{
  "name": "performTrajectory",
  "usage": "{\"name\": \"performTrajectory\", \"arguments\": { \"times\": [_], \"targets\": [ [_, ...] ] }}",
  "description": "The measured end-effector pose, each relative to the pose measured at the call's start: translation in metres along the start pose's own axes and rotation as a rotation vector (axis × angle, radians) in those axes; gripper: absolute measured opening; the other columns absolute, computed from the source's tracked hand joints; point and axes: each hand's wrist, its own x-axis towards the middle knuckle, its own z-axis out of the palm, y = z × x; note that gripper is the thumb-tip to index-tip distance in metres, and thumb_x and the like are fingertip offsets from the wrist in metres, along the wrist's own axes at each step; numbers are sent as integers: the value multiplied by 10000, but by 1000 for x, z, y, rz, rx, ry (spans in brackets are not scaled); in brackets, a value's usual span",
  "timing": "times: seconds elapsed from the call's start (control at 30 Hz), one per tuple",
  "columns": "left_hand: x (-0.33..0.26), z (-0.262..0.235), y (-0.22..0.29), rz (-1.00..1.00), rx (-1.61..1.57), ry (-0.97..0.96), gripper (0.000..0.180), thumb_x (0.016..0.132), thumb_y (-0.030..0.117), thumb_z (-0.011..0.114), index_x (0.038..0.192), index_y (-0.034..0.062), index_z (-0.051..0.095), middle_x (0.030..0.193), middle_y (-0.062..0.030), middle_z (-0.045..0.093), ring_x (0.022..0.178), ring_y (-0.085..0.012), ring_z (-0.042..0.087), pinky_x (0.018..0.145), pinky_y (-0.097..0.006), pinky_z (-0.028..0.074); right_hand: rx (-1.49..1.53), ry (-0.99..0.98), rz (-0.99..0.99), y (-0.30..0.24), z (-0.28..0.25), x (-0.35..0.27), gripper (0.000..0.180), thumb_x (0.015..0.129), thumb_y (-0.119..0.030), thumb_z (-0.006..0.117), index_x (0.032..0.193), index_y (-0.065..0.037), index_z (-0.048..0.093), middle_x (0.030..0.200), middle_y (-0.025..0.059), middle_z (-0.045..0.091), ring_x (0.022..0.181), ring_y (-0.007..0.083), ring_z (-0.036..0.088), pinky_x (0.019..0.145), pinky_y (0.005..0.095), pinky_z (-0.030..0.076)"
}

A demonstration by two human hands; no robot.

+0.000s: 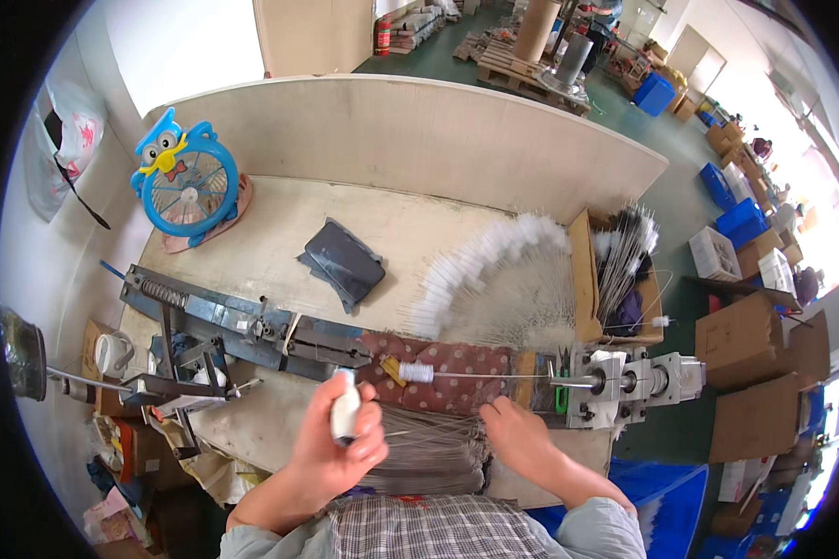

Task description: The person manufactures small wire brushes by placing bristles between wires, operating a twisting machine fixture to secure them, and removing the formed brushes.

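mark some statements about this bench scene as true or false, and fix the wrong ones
1. The left hand grips a white object. True.
2. The fan is plain red, with no face on it. False: it is mostly blue, with a cartoon face at its top.
3. White-tipped wires lie spread out to the left of a cardboard box. True.
4. The right hand is reaching into that box. False: it is low on the bench, by the right end of the bundle of thin wires.
5. The reddish cloth has pale dots. True.
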Motion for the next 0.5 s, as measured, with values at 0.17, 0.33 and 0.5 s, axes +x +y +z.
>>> {"name": "performTrajectory", "arguments": {
  "times": [0.17, 0.33, 0.5],
  "targets": [
    [-10, -31, 0, 187, 128, -58, 539, 960, 536, 318, 882, 68, 576, 633, -127, 613, 463, -212, 536, 511, -336, 436, -103, 192, 27, 15, -68, -15, 163, 753, 21, 565, 905, -15, 608, 829, 142, 576, 777, 309, 602, 652, 391, 500],
    [14, -55, -25, 75, 752, -10, 420, 974, 397, 407, 967, 28, 607, 832, -171, 645, 663, -211, 614, 600, -333, 501, 61, 596, 95, 39, -101, -6, 158, 799, 11, 600, 949, -15, 644, 843, 115, 645, 696, 299, 614, 626, 347, 511],
    [89, 5, -57, 1060, 1984, -223, 136, 834, 144, 579, 925, 45, 602, 864, -117, 622, 672, -224, 637, 571, -302, 499, 298, 483, 186, 34, -90, 15, 136, 822, -16, 617, 955, -10, 641, 828, 127, 647, 687, 304, 614, 631, 342, 507]
  ]
}}
